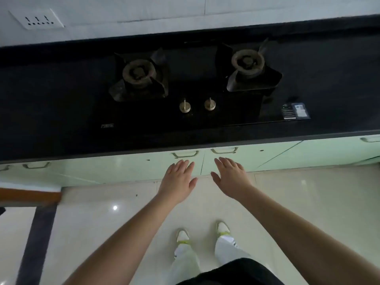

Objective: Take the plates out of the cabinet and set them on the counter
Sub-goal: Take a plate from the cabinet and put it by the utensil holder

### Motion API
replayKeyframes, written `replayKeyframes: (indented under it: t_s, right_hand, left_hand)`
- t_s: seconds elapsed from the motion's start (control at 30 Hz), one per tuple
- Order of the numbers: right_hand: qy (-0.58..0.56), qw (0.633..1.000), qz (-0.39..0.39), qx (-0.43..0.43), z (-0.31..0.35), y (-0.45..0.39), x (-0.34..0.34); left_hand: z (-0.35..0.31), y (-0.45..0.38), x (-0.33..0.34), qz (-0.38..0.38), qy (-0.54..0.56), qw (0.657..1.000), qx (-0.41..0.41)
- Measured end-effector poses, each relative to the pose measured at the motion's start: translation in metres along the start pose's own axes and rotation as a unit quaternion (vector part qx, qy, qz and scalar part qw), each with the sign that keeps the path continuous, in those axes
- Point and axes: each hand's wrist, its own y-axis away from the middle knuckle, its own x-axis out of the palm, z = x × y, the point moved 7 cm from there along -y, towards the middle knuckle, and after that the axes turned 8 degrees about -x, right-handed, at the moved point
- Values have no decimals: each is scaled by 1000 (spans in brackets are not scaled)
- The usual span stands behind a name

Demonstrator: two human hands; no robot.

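Pale green cabinet doors (144, 167) run below a black counter (51, 120); both doors in front of me are closed. My left hand (178, 179) is stretched out with straight fingers just below the left door handle (185, 154). My right hand (230, 177) is likewise flat and empty, under the right door handle (224, 150). Neither hand touches a handle. No plates are in view.
A two-burner gas hob (195, 83) with two knobs (197, 105) is set into the counter. More cabinet handles sit at far left (36, 165) and far right (370, 139). A wall socket (39, 19) is at the upper left. Glossy floor tiles and my shoes (205, 233) lie below.
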Motion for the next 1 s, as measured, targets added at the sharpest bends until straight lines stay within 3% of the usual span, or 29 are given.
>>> replayKeyframes:
  t_s: [0.37, 0.53, 0.83, 1.0]
  right_hand:
    - [2, 995, 98, 36, -41, -70, 43]
    - [-43, 984, 155, 75, -51, -94, 48]
    - [16, 991, 121, 57, -44, -50, 67]
    - [-10, 995, 85, 59, -45, 10, 80]
  left_hand:
    - [12, -72, 37, 57, 51, 994, -80]
    - [16, -85, 52, 99, 25, 992, -78]
    - [8, -43, 60, 62, 34, 992, -102]
    - [17, 3, 75, 79, 128, 984, -93]
